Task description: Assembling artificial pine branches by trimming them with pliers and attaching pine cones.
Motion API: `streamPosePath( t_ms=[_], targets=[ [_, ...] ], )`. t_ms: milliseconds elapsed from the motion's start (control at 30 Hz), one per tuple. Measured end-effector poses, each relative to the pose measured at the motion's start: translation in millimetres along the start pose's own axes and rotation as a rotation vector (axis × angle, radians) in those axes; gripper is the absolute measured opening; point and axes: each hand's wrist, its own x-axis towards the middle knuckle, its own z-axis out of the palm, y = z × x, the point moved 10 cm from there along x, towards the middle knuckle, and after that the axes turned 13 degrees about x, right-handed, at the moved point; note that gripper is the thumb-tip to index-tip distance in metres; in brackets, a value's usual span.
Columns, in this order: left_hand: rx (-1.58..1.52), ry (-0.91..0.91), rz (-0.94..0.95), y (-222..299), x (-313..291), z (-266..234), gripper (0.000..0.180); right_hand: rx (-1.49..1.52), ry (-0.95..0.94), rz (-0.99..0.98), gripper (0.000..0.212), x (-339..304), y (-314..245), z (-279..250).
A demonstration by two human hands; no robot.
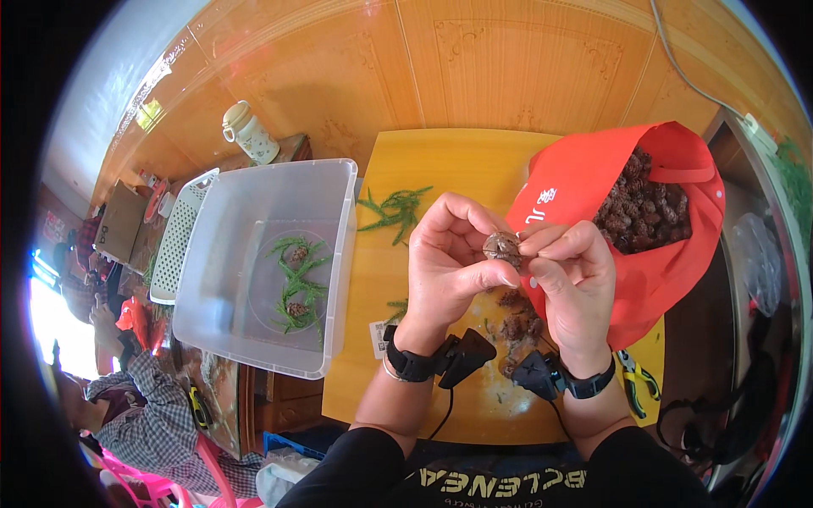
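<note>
A small brown pine cone (pixel 501 246) is held up over the yellow table (pixel 398 279), pinched between the thumb and fingers of my left hand (pixel 449 262). My right hand (pixel 577 284) is closed in a pinch against the cone's right side. Whatever thin thing its fingertips may grip there is too small to make out. Below my hands, several loose pine cones (pixel 520 327) lie among crumbs on the tabletop. Green artificial sprigs (pixel 398 208) rest to the left of my hands.
A red bag (pixel 563 182) full of pine cones (pixel 644 207) stands at right, with yellow-handled pliers (pixel 631 383) near it. A clear plastic bin (pixel 222 254) holds sprigs with cones. At far left, a person in a checked shirt (pixel 161 432) sits by another table. A bottle (pixel 251 134) stands behind the bin.
</note>
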Motion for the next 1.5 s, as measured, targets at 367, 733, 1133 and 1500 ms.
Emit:
streamPosePath(
  t_ms=[367,733,1133,1500],
  targets=[
    [0.001,-0.043,0.022,1.8,1.1,5.2,0.042,0.005,0.034,0.001,0.013,0.6,-1.6,-1.6],
    [-0.056,-0.062,-0.105,-11.7,0.2,12.5,0.038,-0.119,0.074,-0.080,0.014,-1.8,-9.7,-7.2],
    [-0.295,-0.122,-0.103,-18.7,0.1,14.1,0.024,-0.151,0.032,-0.029,0.010,1.2,-10.3,2.5],
    [-0.315,-0.096,-0.089,-21.4,0.9,13.2,0.025,-0.213,-0.001,-0.017,0.010,2.9,-6.3,-3.6]
  ],
)
